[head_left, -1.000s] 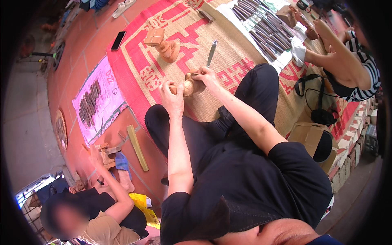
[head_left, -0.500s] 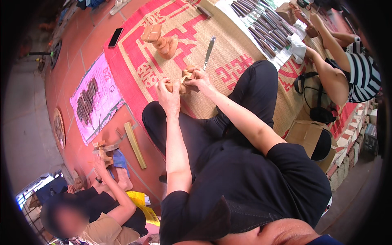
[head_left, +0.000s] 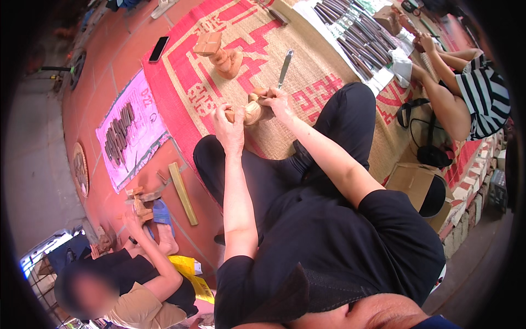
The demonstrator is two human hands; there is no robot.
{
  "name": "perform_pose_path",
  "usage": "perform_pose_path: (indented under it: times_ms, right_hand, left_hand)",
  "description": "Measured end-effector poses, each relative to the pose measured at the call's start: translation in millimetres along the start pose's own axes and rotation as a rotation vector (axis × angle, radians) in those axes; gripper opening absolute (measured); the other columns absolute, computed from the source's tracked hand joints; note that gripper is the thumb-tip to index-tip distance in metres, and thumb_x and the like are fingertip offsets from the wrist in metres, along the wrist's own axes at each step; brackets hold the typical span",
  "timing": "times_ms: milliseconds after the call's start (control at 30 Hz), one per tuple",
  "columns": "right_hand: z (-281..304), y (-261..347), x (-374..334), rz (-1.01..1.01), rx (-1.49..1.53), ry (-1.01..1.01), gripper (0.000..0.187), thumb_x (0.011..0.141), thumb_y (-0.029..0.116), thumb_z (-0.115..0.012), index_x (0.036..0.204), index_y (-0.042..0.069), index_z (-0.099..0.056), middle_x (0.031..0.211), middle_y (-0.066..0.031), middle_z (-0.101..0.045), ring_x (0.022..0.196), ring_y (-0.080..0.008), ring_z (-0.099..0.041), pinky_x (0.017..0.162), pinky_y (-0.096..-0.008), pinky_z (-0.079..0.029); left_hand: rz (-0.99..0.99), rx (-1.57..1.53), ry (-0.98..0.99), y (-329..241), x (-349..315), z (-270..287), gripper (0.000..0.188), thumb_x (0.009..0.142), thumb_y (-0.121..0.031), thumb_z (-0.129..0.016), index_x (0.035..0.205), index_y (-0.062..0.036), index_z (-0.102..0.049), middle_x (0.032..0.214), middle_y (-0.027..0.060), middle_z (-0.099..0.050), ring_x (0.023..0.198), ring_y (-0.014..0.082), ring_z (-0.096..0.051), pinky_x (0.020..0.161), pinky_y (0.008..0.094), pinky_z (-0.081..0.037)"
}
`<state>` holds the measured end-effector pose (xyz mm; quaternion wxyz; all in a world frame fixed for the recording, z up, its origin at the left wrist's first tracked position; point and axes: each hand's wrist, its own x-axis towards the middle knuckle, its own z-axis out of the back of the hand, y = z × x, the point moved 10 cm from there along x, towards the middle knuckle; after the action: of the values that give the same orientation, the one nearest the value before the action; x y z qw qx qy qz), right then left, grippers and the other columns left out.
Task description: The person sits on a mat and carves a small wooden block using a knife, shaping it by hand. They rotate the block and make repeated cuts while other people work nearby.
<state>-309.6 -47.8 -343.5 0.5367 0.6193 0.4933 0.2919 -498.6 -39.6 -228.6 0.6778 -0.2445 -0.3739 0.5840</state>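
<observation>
In front of my crossed legs, my left hand (head_left: pixel 228 130) is closed around one end of a small carved wooden figure (head_left: pixel 253 114), pale orange-brown with rounded parts. Against the figure's other end press the pinched fingers of my right hand (head_left: pixel 278 104). Whether a thin piece sits between those fingers I cannot make out. Just beyond my right hand, a narrow metal blade (head_left: pixel 285 68) lies on the woven mat (head_left: pixel 312 66). Farther off to the left stands a second wooden carving (head_left: pixel 224 59) with a squarish block at one end.
A phone (head_left: pixel 159 49) lies at the mat's left edge. Many dark-handled tools (head_left: pixel 361 41) cover a white sheet at the far right, beside a person in stripes (head_left: pixel 482 98). Dark tools rest on a pink sheet (head_left: pixel 134 153). Another person (head_left: pixel 148 285) works at lower left near a wooden strip (head_left: pixel 182 192).
The carved figure has turned in my hands, showing more of its rounded middle. My right hand has shifted slightly right and away from a pale fold seen earlier at its fingers.
</observation>
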Motion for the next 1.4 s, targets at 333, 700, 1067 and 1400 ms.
perform_pose_path:
  times_ms: [333,700,1067,1400]
  right_hand:
    - [-3,10,-6,0.075,-0.191,-0.004,0.023,0.072,0.012,-0.077,0.072,0.001,-0.057,0.085,-0.0077,-0.066,0.079,-0.0117,-0.061,0.070,-0.0284,-0.049]
    - [-17,-34,-4,-0.131,0.105,0.078,0.029,0.075,0.004,-0.067,0.105,0.002,-0.065,0.098,-0.0058,-0.066,0.090,-0.0172,-0.061,0.080,-0.0282,-0.049]
    - [-17,-8,-6,-0.012,0.045,0.137,0.005,0.085,0.001,-0.065,0.088,0.004,-0.061,0.100,-0.0035,-0.063,0.090,-0.0111,-0.057,0.083,-0.0252,-0.046]
    - [-17,2,1,0.038,-0.050,0.152,0.006,0.084,-0.003,-0.064,0.082,0.002,-0.061,0.107,-0.0092,-0.064,0.095,-0.0141,-0.059,0.088,-0.0272,-0.046]
  left_hand:
    - [0.024,-0.011,-0.012,5,1,0,0.043,0.082,-0.038,-0.071,0.105,-0.0045,-0.054,0.104,0.0131,-0.050,0.099,0.0300,-0.053,0.088,0.0404,-0.043]
    - [-0.010,0.089,-0.083,0,-2,7,0.034,0.079,-0.026,-0.072,0.101,-0.0052,-0.055,0.099,0.0142,-0.054,0.094,0.0313,-0.056,0.082,0.0410,-0.046]
    - [0.021,0.027,-0.156,-1,-9,16,0.042,0.077,-0.043,-0.071,0.096,-0.0097,-0.055,0.098,0.0131,-0.051,0.093,0.0337,-0.055,0.075,0.0464,-0.045]
    - [0.056,0.019,-0.125,4,-9,13,0.042,0.077,-0.041,-0.072,0.099,-0.0099,-0.054,0.102,0.0125,-0.049,0.094,0.0324,-0.054,0.078,0.0465,-0.044]
